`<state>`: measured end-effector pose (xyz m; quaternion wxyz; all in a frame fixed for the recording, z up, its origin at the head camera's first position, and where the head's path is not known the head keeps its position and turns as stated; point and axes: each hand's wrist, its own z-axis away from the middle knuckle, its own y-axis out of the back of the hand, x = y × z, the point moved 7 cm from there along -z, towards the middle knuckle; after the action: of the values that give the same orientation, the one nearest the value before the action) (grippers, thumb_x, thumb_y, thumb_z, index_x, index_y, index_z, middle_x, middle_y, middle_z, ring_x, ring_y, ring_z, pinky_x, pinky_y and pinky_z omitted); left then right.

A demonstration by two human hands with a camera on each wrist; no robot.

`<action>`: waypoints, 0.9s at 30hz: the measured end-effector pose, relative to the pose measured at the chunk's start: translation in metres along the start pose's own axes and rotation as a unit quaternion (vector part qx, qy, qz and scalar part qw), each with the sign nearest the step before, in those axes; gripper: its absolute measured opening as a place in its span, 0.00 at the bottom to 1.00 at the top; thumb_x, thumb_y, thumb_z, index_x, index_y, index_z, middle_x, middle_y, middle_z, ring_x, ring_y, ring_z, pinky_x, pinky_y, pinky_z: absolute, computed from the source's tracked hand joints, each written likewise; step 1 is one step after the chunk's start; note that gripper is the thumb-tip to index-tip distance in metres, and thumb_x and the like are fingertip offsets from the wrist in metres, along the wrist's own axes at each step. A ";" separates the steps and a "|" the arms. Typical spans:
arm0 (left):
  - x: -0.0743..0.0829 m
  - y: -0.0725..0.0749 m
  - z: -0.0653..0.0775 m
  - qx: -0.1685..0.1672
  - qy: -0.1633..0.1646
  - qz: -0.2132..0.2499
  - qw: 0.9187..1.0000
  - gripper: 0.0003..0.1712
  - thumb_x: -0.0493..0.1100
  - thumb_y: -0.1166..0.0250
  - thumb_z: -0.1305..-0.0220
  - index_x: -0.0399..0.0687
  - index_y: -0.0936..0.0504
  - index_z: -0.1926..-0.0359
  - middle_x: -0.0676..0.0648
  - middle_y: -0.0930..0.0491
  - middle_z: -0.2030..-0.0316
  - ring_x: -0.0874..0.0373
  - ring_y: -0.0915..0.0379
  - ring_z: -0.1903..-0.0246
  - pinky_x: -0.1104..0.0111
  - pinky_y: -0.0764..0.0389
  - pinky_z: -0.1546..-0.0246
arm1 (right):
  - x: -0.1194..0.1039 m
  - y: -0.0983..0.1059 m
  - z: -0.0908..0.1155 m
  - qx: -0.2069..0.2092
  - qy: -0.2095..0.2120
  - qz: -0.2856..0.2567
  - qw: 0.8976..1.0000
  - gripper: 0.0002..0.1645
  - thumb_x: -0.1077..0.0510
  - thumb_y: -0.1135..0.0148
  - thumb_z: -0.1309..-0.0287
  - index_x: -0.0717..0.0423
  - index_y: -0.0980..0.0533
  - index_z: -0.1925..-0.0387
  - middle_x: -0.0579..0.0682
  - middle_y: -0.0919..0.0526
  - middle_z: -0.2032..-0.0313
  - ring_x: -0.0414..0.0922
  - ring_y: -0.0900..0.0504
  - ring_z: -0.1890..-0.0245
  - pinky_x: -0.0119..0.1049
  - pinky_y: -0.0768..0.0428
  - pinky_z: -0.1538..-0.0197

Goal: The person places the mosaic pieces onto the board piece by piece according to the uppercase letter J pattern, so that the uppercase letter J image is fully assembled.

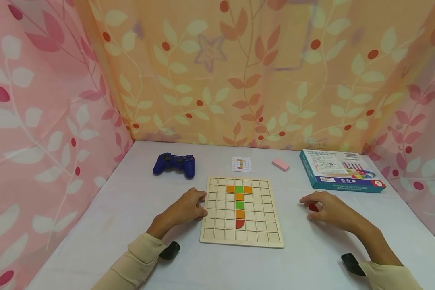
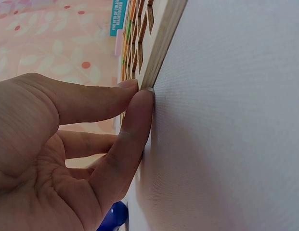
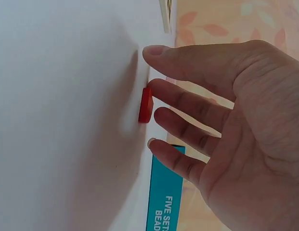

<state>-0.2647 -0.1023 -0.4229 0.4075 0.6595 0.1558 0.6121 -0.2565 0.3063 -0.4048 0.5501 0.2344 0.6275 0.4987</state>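
Note:
A square wooden grid board (image 1: 217, 237) lies on the white table. Orange and green square tiles form a T in its cells, with a red quarter-round tile (image 1: 240, 224) at the foot of the stem. My left hand (image 1: 185, 207) pinches the board's left edge; in the left wrist view the thumb and a finger (image 2: 137, 110) meet at that edge. Right of the board, my right hand (image 1: 331, 211) hovers over a loose red piece (image 3: 146, 106). Its fingers are loosely bent, and the thumb stands apart from them. The piece appears to lie on the table by the fingertips.
Behind the board lies a small card (image 1: 241, 164) printed with a coloured pattern on a grid. A blue game controller (image 1: 174, 164) is at the back left. A pink eraser-like block (image 1: 280, 164) and a teal-edged box (image 1: 342, 171) are at the back right. Floral curtains surround the table.

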 end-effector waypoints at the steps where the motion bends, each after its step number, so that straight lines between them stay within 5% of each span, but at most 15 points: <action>1: 0.000 0.000 0.000 0.001 0.000 0.000 1.000 0.28 0.34 0.21 0.41 0.30 0.20 0.43 0.38 0.24 0.48 0.50 0.30 0.53 0.54 0.24 0.47 | 0.002 0.000 0.001 -0.002 -0.003 0.000 1.000 0.27 0.52 0.22 0.41 0.52 0.16 0.41 0.54 0.14 0.45 0.55 0.20 0.46 0.64 0.19 0.42; 7: 0.001 0.002 0.002 0.002 0.002 0.000 1.000 0.32 0.34 0.21 0.41 0.29 0.21 0.38 0.38 0.24 0.49 0.51 0.29 0.53 0.55 0.24 0.47 | 0.011 0.003 0.006 0.001 -0.021 -0.001 1.000 0.27 0.54 0.24 0.42 0.53 0.16 0.41 0.56 0.14 0.44 0.61 0.21 0.41 0.69 0.22 0.40; 11: 0.002 0.002 0.002 0.003 -0.001 0.003 1.000 0.29 0.34 0.21 0.41 0.29 0.20 0.41 0.38 0.24 0.48 0.51 0.29 0.53 0.54 0.24 0.47 | 0.019 0.006 0.010 0.002 -0.034 -0.009 0.999 0.27 0.59 0.26 0.43 0.55 0.16 0.41 0.52 0.14 0.49 0.55 0.20 0.48 0.67 0.20 0.42; 22: -0.001 0.001 0.001 -0.004 0.001 0.015 1.000 0.35 0.34 0.22 0.40 0.27 0.24 0.34 0.40 0.25 0.49 0.54 0.28 0.57 0.59 0.24 0.51 | 0.035 0.009 0.017 -0.006 -0.041 -0.002 0.999 0.18 0.55 0.24 0.39 0.53 0.13 0.49 0.43 0.16 0.61 0.44 0.22 0.58 0.34 0.19 0.57; 27: 0.000 0.001 0.001 -0.003 0.003 0.025 1.000 0.36 0.33 0.21 0.41 0.26 0.24 0.33 0.40 0.25 0.50 0.55 0.27 0.59 0.59 0.24 0.52 | 0.033 0.008 0.019 -0.003 -0.037 -0.008 0.999 0.18 0.53 0.23 0.41 0.53 0.13 0.50 0.44 0.14 0.58 0.45 0.20 0.56 0.39 0.16 0.54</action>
<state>-0.2636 -0.1033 -0.4220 0.3938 0.6602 0.1389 0.6243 -0.2505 0.3445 -0.4113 0.5774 0.2466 0.6071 0.4871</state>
